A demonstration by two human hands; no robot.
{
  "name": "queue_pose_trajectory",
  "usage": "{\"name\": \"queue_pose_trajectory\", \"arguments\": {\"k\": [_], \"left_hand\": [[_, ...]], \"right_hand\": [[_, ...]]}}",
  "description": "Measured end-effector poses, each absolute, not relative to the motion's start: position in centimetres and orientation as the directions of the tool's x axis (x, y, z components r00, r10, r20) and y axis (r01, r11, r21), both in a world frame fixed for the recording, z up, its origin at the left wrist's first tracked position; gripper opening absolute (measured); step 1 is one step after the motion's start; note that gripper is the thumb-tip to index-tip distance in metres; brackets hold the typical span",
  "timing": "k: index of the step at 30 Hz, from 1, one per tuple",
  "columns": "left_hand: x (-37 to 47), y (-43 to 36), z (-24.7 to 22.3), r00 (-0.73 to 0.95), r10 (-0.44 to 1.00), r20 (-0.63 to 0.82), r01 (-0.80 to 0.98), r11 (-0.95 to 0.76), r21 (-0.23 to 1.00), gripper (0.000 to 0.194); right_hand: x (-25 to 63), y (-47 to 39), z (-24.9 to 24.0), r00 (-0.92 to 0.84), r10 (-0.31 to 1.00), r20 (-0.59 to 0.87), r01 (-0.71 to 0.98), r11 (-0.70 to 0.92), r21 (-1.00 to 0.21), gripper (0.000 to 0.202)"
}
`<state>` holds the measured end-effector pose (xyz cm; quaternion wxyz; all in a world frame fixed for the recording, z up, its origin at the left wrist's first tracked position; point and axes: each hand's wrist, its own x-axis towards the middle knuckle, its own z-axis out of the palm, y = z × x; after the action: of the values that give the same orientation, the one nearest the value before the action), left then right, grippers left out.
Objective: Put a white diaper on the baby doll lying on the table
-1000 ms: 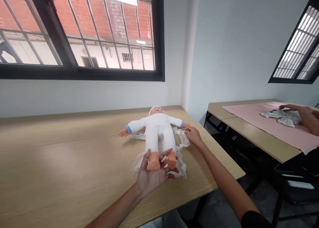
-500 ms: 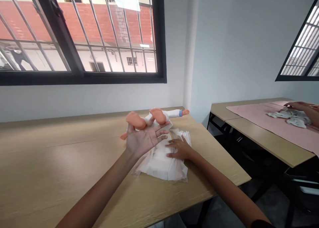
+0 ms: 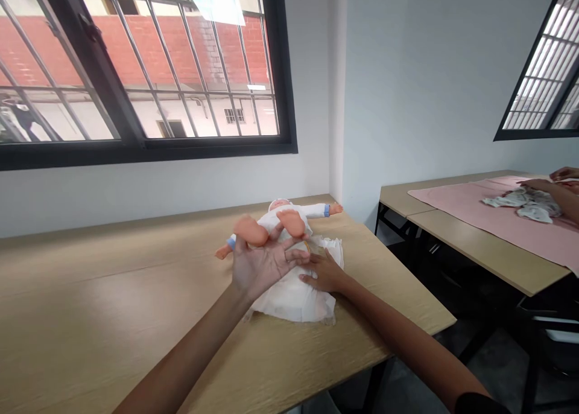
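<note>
A baby doll (image 3: 316, 210) in white clothing with blue cuffs lies on its back, its feet raised towards me. My left hand (image 3: 266, 263) is palm up behind the doll's legs, its fingers wrapped round and between the ankles, holding both feet up. Under the doll's lower body a white diaper (image 3: 294, 302) is spread on the table. My right hand (image 3: 323, 272) lies on the diaper's right side with its fingers spread. Its fingertips are partly hidden near my left fingers.
The wooden table (image 3: 113, 305) reaches the wall below a barred window. To the right, a second table (image 3: 488, 254) bears a pink cloth (image 3: 452, 200) and crumpled white clothing (image 3: 538, 206), with another person's hands beside it.
The view has shifted slightly. The doll's head and left-side cuff now show more. My right fingers have moved slightly inward and closer to my left hand. The other person's hands have moved right.
</note>
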<state>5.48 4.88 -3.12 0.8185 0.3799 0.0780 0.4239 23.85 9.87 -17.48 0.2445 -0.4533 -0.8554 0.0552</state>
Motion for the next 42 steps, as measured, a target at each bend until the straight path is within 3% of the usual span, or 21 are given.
{"name": "queue_pose_trajectory", "arguments": {"k": [4, 9, 13, 18, 23, 32, 37, 39, 42], "left_hand": [[5.8, 2.6, -7.6, 0.688, 0.708, 0.157, -0.613, 0.452, 0.648, 0.058], [6.1, 0.3, -13.7, 0.753, 0.655, 0.06, -0.552, 0.581, 0.598, 0.071], [6.2, 0.2, -15.4, 0.796, 0.604, 0.037, -0.486, 0.602, 0.634, 0.076], [6.2, 0.5, -15.5, 0.802, 0.595, 0.046, -0.487, 0.608, 0.627, 0.078], [6.2, 0.3, -15.7, 0.801, 0.597, 0.04, -0.485, 0.608, 0.629, 0.078], [6.2, 0.1, -15.3, 0.79, 0.611, 0.055, -0.502, 0.593, 0.63, 0.074], [6.3, 0.3, -16.0, 0.79, 0.612, 0.047, -0.507, 0.609, 0.61, 0.073], [6.2, 0.2, -16.1, 0.79, 0.613, 0.001, -0.485, 0.624, 0.613, 0.073], [5.9, 0.0, -15.2, 0.749, 0.65, -0.129, -0.438, 0.632, 0.64, 0.073]], "right_hand": [[24.3, 10.3, -16.5, -0.473, 0.794, 0.383, 0.756, 0.589, -0.287, 0.036], [25.4, 11.3, -15.7, -0.276, 0.9, 0.338, 0.883, 0.376, -0.28, 0.027], [25.7, 11.6, -15.7, -0.132, 0.907, 0.4, 0.88, 0.293, -0.374, 0.029], [25.5, 11.6, -16.4, -0.018, 0.879, 0.476, 0.659, 0.368, -0.655, 0.028], [25.1, 11.8, -17.0, 0.121, 0.893, 0.434, 0.378, 0.363, -0.852, 0.039], [24.7, 11.4, -16.5, 0.158, 0.915, 0.372, 0.213, 0.336, -0.917, 0.033], [23.8, 10.7, -16.1, 0.103, 0.98, 0.17, 0.007, 0.17, -0.985, 0.043], [23.4, 10.1, -15.7, 0.045, 0.994, 0.098, -0.079, 0.101, -0.992, 0.051], [23.2, 9.3, -15.0, -0.051, 0.993, 0.105, -0.12, 0.098, -0.988, 0.06]]}}
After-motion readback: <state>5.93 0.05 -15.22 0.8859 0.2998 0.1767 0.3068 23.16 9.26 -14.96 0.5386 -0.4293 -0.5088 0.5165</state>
